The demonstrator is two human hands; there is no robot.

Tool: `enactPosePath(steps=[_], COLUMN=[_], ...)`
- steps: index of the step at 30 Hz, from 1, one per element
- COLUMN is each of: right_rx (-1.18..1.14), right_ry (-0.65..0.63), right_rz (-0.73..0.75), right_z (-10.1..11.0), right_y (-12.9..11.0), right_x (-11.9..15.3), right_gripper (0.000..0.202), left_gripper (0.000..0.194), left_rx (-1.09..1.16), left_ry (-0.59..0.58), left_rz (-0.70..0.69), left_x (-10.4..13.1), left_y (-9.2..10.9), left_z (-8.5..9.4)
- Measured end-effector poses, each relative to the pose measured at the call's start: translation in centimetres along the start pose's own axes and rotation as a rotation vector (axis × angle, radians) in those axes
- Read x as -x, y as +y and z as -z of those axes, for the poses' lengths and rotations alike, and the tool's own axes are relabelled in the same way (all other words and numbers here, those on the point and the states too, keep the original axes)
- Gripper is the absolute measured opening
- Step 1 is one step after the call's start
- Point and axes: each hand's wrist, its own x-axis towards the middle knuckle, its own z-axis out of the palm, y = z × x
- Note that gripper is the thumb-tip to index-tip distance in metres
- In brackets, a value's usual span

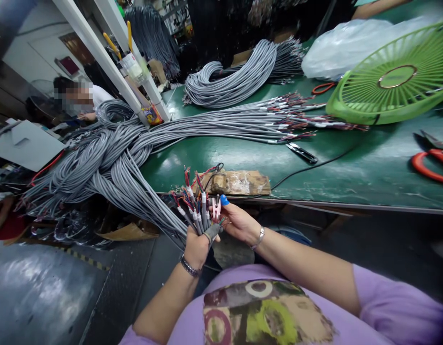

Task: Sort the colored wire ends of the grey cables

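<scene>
My left hand (199, 245) is wrapped round a bunch of grey cables (171, 218), their stripped ends with thin coloured wires (192, 196) pointing up and away from me. A grey covering sits on its thumb. Close against the bunch, my right hand (239, 220) has thumb and fingers pinched near some fine wires; whether it grips one is too small to make out. A blue cover (224, 200) is on a right fingertip. Between the hands stands a pale pink clip (216, 210), and it is unclear which hand, if either, supports it.
A wooden block (245, 183) lies at the front edge of the green table (192, 154). Behind it are more grey cables (214, 125), a black-handled cutter (301, 152), a green fan (394, 79) and red-handled scissors (433, 163). A white post (149, 88) rises at left; a person (101, 96) is beyond.
</scene>
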Motion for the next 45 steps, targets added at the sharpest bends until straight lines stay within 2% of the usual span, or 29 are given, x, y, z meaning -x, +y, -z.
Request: enactPosePath(steps=[5,10,12,17,22,27,33,40,45], right_rx=[0.023,0.028,0.032,0.060,0.078,0.115,0.057,-0.004,-0.036], right_ry=[-0.014,-0.044,-0.056,-0.038,-0.033,-0.023,-0.050,0.033,-0.001], right_rz=[-0.018,-0.113,-0.126,-0.066,-0.069,-0.028,-0.055,-0.035,-0.012], right_z=[0.3,0.2,0.2,0.3,0.8,1.2,1.0,0.8,0.8], right_y=[0.0,-0.6,-0.8,-0.9,-0.7,-0.3,-0.1,0.2,0.4], right_x=[0.1,0.7,0.8,0.9,0.6,0.0,-0.3,-0.7,-0.4], right_gripper=[0.041,0.048,0.045,0.027,0.036,0.035,0.036,0.029,0.031], left_gripper=[0.026,0.026,0.027,0.031,0.029,0.028,0.025,0.024,0.023], left_rx=[0.022,0.025,-0.010,-0.014,0.032,0.072,0.074,0.013,0.015], left_ry=[0.008,-0.007,-0.017,0.017,0.041,0.058,0.065,0.047,0.052], left_rz=[0.032,-0.008,-0.016,-0.058,-0.046,-0.015,-0.017,-0.051,-0.036], left_x=[0.2,1.2,1.6,1.6,0.9,0.6,0.5,0.4,0.4], left_y=[0.2,0.4,0.5,0.2,0.1,0.4,-0.4,-1.4,-1.3], left_z=[0.0,0.7,1.0,1.1,0.3,-0.4,0.0,0.6,0.6])
